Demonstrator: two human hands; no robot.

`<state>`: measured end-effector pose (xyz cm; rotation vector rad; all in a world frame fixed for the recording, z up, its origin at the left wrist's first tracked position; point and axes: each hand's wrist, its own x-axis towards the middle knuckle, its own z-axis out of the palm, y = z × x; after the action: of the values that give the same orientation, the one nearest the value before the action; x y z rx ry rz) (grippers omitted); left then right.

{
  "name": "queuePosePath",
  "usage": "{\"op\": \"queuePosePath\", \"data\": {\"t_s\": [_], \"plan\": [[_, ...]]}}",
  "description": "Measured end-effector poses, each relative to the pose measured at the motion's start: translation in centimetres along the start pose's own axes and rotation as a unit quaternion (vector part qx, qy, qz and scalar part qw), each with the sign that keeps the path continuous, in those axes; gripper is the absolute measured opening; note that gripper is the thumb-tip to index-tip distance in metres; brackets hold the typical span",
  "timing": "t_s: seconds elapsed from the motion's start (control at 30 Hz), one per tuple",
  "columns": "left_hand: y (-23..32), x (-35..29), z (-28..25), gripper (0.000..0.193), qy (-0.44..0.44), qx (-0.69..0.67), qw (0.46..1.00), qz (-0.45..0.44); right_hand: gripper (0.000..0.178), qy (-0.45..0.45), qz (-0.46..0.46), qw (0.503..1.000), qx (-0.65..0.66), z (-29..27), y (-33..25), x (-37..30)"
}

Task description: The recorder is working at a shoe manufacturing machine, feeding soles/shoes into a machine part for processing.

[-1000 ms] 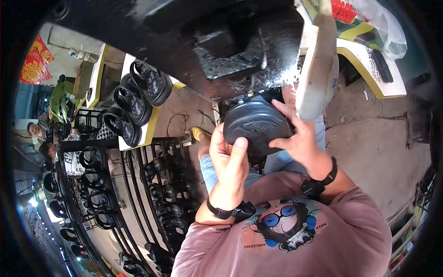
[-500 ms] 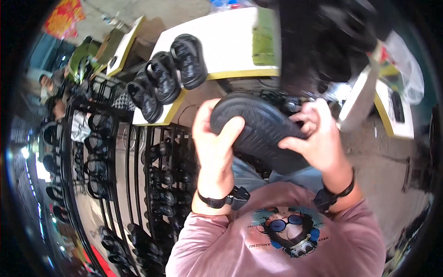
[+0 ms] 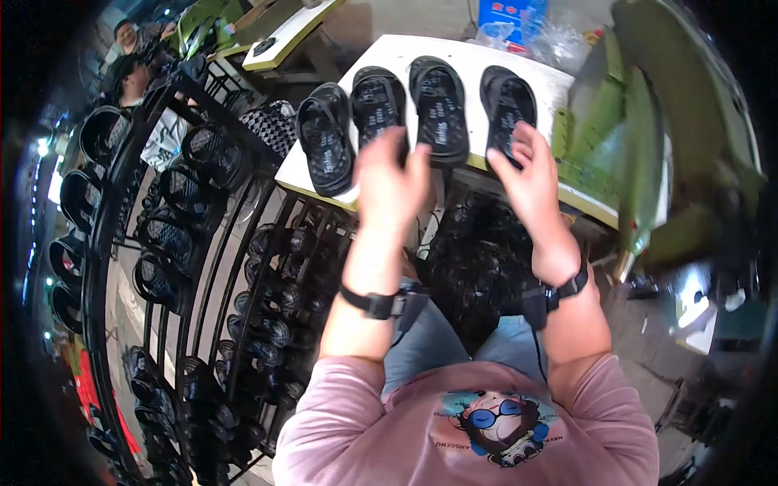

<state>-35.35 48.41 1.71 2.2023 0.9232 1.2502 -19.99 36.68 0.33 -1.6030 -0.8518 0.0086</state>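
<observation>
Black sandals with a printed footbed stand in a row along the near edge of the white table (image 3: 389, 50). My right hand (image 3: 531, 174) is at the near end of the rightmost sandal (image 3: 506, 97), thumb along its left side and fingers curled over its right side. My left hand (image 3: 391, 178) is slightly blurred, with thumb and fingers apart and nothing between them. It hovers over the near end of the second sandal (image 3: 378, 101) from the left, beside the third sandal (image 3: 438, 105). The leftmost sandal (image 3: 326, 138) lies untouched.
Black racks (image 3: 101, 267) filled with sandals stand at my left. Black material (image 3: 474, 259) lies in a heap below the table edge. Green panels (image 3: 600, 121) stand at the right; a blue container (image 3: 506, 20) and clear plastic lie behind. Two people are at the far left.
The sandal I held sole-up in both hands now appears to rest at the row's right end. My left hand has let go and moved left. The view has shifted toward the table.
</observation>
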Motion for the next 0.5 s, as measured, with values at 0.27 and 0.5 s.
{"op": "queuePosePath", "data": {"t_s": [0.27,0.5], "plan": [[-11.6,12.1,0.7,0.040,-0.188,0.100,0.951,-0.223,0.051,-0.077,0.178,0.880,-0.434,12.0,4.4,12.6],[-12.2,-1.7,-6.6,0.041,-0.010,0.186,0.982,-0.035,0.037,-0.044,-0.059,0.899,-0.433,11.9,2.4,-1.9]]}}
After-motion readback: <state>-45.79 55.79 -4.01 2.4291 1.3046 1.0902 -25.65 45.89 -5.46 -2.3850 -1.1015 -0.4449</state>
